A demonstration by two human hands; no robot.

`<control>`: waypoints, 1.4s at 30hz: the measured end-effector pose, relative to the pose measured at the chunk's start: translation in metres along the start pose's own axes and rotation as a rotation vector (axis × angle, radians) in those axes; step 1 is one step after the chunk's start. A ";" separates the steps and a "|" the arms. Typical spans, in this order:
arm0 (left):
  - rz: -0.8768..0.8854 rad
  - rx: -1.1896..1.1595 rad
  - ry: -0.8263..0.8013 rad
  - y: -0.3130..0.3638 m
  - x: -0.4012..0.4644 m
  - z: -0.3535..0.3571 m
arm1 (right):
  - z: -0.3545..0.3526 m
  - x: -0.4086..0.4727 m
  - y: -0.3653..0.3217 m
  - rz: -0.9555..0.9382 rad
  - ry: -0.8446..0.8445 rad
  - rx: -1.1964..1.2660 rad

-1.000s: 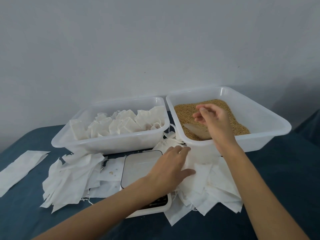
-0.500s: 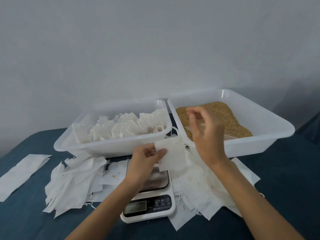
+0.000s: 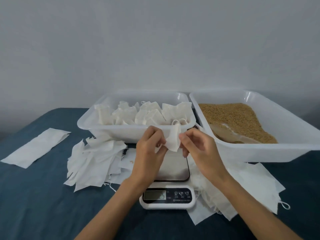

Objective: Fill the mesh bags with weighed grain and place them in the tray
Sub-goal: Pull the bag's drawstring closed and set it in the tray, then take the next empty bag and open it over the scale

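Observation:
Both hands hold one white mesh bag above the scale. My left hand pinches its left edge and my right hand pinches its right edge; the bag looks empty and hangs folded between them. Behind the hands stands a white tray with several filled bags. To its right, a second white tray holds brown grain with a clear scoop lying in it.
Loose empty bags lie in a heap left of the scale and another heap to its right. A flat white sheet rests at the far left on the dark blue table. A grey wall rises behind.
My left hand lifted a bag from the right heap. My right hand left the scoop in the grain and came over to take the bag's other edge above the scale.

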State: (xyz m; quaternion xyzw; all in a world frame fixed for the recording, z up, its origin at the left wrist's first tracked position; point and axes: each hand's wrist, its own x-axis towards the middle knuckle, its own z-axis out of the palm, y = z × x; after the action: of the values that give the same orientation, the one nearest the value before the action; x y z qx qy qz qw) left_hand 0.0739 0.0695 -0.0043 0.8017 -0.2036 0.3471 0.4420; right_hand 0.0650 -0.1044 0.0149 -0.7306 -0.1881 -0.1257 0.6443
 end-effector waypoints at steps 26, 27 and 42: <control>-0.338 -0.456 -0.278 0.016 -0.003 -0.002 | 0.000 0.000 -0.002 0.201 -0.034 0.398; -0.346 -0.490 -0.282 0.015 -0.002 -0.002 | 0.000 0.000 -0.002 0.197 -0.043 0.414; -0.128 -0.130 -0.224 0.019 -0.012 0.003 | 0.001 -0.003 -0.005 0.010 -0.018 -0.079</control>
State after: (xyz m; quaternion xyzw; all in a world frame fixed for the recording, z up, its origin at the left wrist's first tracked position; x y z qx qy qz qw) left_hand 0.0551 0.0573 -0.0032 0.8164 -0.2221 0.2127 0.4887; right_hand 0.0600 -0.1035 0.0184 -0.7573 -0.1851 -0.1232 0.6140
